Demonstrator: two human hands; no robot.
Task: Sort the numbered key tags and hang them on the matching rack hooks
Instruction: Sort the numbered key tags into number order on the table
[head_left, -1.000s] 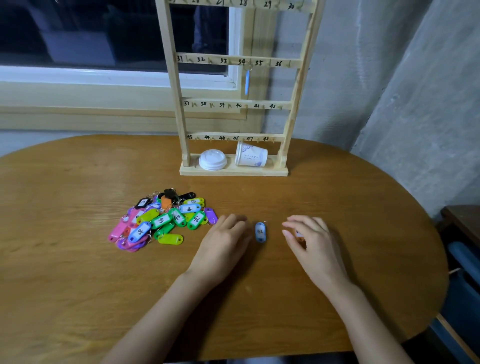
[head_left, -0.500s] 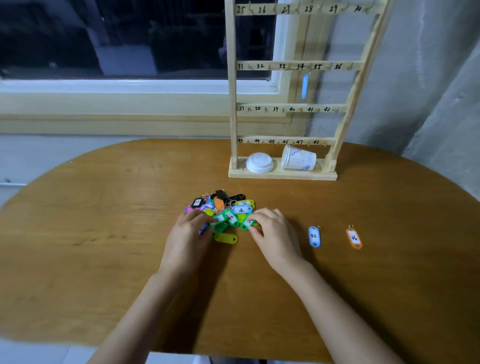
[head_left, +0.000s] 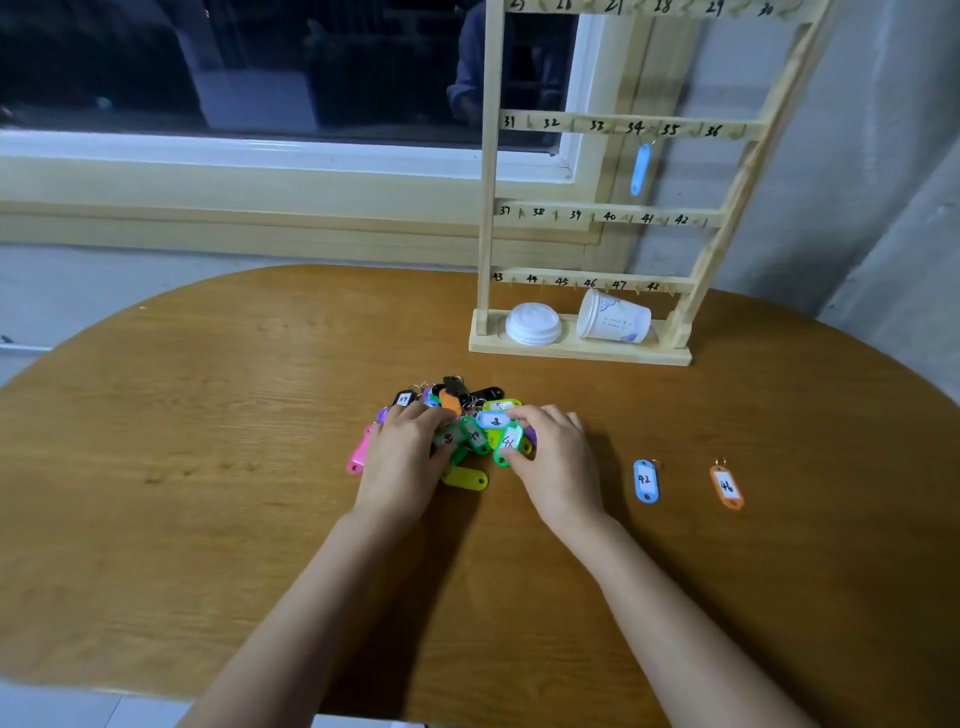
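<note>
Your right hand (head_left: 558, 467) fingers pinch green tag (head_left: 510, 441) marked 48 in pile (head_left: 462, 415), middle of table (head_left: 208, 519); left hand (head_left: 402, 462) fingers curl into pile, grip unclear; blue tag (head_left: 645, 480) 42, orange tag (head_left: 726, 487) 46 nearer right edge; rack (head_left: 602, 215) numbered 31–48, far edge.

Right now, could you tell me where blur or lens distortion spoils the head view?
Head view: the wide-angle lens slants the rack and bows the table edge; green tags under the left hand smear; tag 48, pinched by the right hand, blue tag 42 and orange tag 46 read sharply.
</note>
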